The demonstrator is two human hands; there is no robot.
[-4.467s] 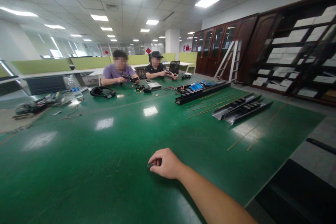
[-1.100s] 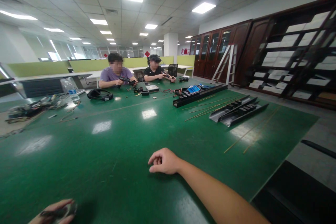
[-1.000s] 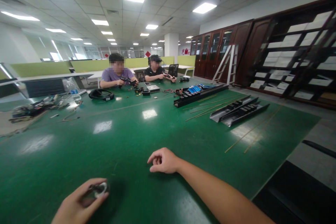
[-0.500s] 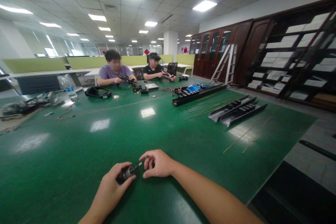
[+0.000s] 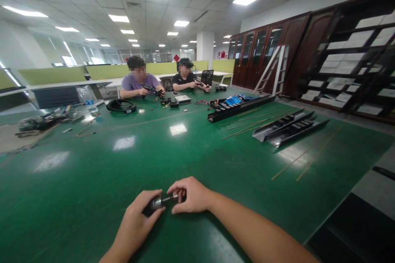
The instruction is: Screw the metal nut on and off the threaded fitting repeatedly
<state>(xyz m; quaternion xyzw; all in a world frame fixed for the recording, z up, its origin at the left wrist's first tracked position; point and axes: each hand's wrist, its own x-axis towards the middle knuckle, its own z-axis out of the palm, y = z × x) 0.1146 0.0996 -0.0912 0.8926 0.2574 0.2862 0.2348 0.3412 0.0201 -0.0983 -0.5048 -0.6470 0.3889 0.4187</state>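
Observation:
My left hand [image 5: 137, 218] is closed round a dark cylinder with a shiny metal collar and a thin shaft [image 5: 158, 202]; its exact kind is unclear. The shaft points right, and its tip reaches between the fingers of my right hand [image 5: 193, 195]. My right thumb and index finger are apart, the other fingers curled. Whether the shaft touches them I cannot tell. Both hands are low over the green tabletop [image 5: 101, 181], near its front edge.
Across the table two people [image 5: 138, 82] [image 5: 185, 76] handle dark devices. Black metal channels [image 5: 240, 109] [image 5: 286, 129] and thin rods [image 5: 288, 162] lie right. A headset [image 5: 121, 107], a bottle [image 5: 90, 104] and tangled parts [image 5: 40, 123] are left. A stepladder [image 5: 274, 72] stands behind.
My left hand has come in from the lower left, bringing the shafted cylinder to my right hand. The small shiny piece earlier in my right fingers is no longer visible.

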